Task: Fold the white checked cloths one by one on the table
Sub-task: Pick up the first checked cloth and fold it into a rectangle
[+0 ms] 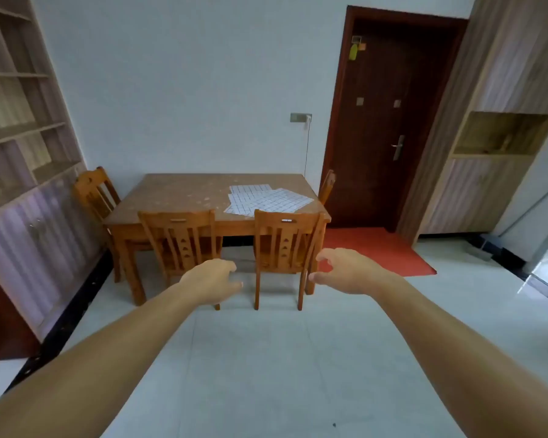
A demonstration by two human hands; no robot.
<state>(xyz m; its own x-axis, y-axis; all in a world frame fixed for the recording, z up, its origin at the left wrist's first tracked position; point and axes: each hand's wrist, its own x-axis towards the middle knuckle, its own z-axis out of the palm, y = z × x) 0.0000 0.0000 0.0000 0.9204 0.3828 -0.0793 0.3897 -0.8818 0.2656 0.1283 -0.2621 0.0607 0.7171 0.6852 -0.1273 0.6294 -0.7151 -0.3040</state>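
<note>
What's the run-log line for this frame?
stage: folding not started | left hand: open, empty | right hand: open, empty | checked cloths: flat, overlapping, untouched, on table right half

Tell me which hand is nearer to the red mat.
Right. The right hand hangs at the left edge of the red mat; the left hand is farther left, beyond a chair.

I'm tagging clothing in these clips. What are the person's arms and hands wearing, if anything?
The left arm and right arm are bare to the picture's bottom edge, no sleeve in view. The left hand and right hand carry no glove, ring, watch or band that I can see.
</note>
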